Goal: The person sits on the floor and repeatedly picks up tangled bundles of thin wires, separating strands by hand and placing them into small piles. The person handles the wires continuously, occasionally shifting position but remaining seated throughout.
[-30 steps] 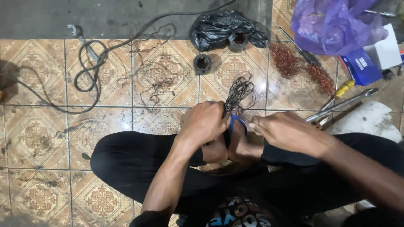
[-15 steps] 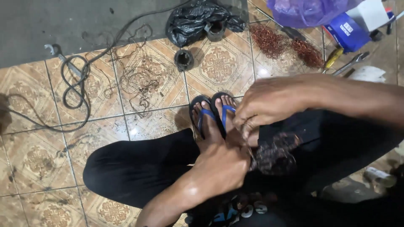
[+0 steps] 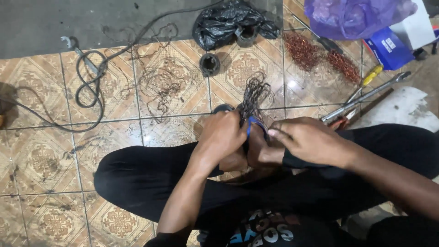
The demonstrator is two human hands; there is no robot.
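Note:
I sit on the tiled floor with my legs folded in black trousers [image 3: 146, 178]. A bundle of dark, tangled wire [image 3: 254, 93] sticks up and away from between my feet, which wear blue-strapped sandals [image 3: 250, 126]. My left hand [image 3: 224, 135] is closed around the base of the bundle. My right hand [image 3: 311, 139] lies over my right foot, its fingertips pinched at the bundle's base beside the blue strap. The lower end of the bundle is hidden by both hands.
Loose thin wire [image 3: 160, 87] and a black cable [image 3: 87, 87] lie left. Ahead are a black ring part [image 3: 210, 64] and a black plastic bag [image 3: 228, 23]. Copper wire coils [image 3: 315, 55], a purple bag [image 3: 356, 16], a blue box [image 3: 388, 48], a yellow-handled screwdriver [image 3: 370, 77] and a metal tool [image 3: 366, 98] lie right.
Half a second ago my hands were lower over my lap and my sandalled feet showed. Both hands are back at my feet, with the wire bundle standing up past them.

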